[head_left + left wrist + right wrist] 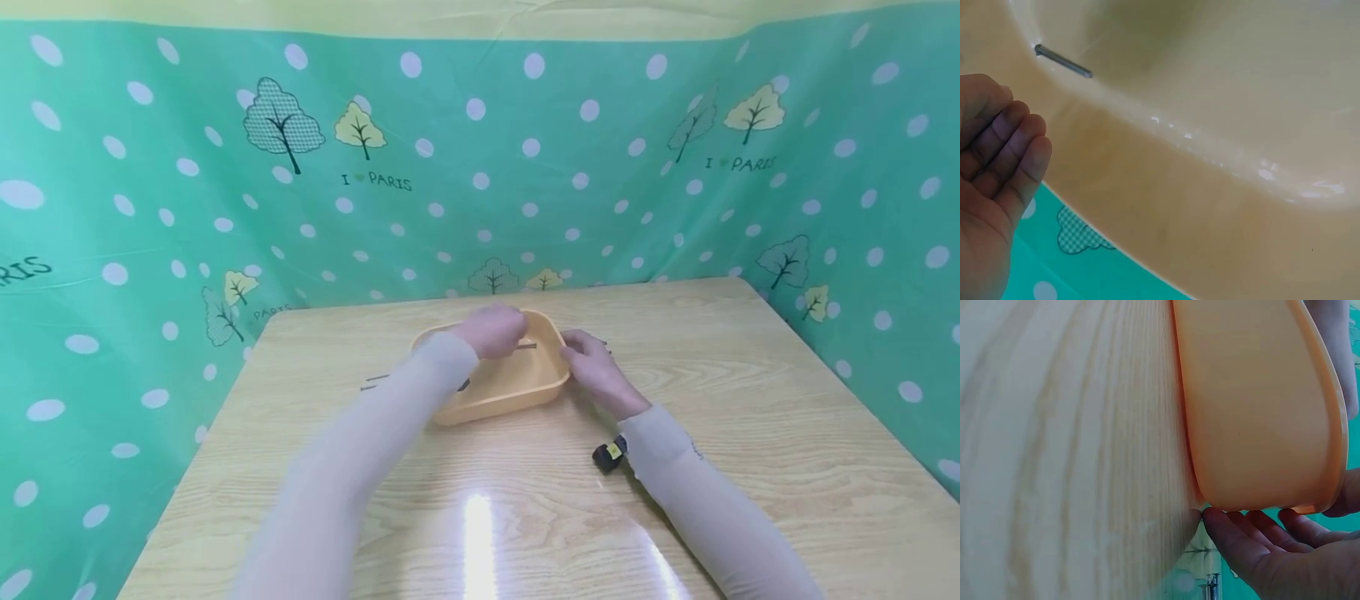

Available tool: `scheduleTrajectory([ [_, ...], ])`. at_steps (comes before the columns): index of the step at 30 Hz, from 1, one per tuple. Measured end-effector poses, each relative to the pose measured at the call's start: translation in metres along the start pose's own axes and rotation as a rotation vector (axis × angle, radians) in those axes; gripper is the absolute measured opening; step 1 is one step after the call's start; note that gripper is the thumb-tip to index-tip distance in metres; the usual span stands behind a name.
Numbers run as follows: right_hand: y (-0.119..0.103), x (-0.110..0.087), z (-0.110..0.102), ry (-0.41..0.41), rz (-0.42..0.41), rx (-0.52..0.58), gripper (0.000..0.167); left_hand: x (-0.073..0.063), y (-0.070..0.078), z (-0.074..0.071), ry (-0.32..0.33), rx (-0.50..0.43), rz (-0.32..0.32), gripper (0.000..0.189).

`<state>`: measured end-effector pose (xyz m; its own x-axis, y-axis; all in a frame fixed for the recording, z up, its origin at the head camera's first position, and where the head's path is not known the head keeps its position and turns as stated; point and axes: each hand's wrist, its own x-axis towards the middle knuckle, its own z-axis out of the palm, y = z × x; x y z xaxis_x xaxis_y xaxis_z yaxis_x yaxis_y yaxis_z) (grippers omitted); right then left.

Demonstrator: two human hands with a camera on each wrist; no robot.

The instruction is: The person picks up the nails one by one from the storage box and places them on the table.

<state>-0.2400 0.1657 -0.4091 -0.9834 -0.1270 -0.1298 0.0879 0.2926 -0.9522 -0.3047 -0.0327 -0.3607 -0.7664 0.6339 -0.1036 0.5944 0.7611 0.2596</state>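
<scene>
A shallow peach plastic basin [495, 406] stands on the table. Inside it lies a grey metal nail [1063, 60], close to where floor and wall meet. My left hand [491, 331] hovers over the basin's far part, its fingers loosely bent. The left wrist view shows that hand's fingertips apart from the nail, with nothing visible in them. My right hand [600, 371] holds the basin's right end, thumb at the rim and fingers against the outer wall [1254, 406].
Two thin nails [377, 378] lie on the wooden table [300, 450], left of the basin. Small metal pieces [1212, 587] lie beyond my right hand. A green dotted cloth [480, 208] hangs behind the table and along both sides.
</scene>
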Motion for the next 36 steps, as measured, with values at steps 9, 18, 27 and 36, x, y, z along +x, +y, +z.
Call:
scheduleTrajectory([
  [9,-0.001,0.000,0.000,0.007,0.010,-0.023,0.047,0.000,0.000,0.016,-0.008,-0.354,-0.204,0.028],
  [18,-0.002,-0.001,0.000,0.011,-0.006,-0.032,0.045,0.005,0.005,0.028,0.047,-0.425,-0.244,0.035],
  [27,0.001,0.000,0.000,0.009,-0.032,-0.030,0.045,0.021,0.002,0.037,0.057,-0.091,-0.082,0.025],
  [36,0.000,-0.002,0.000,-0.006,-0.034,-0.046,0.046,0.031,0.004,0.041,0.006,0.193,0.012,0.011],
])
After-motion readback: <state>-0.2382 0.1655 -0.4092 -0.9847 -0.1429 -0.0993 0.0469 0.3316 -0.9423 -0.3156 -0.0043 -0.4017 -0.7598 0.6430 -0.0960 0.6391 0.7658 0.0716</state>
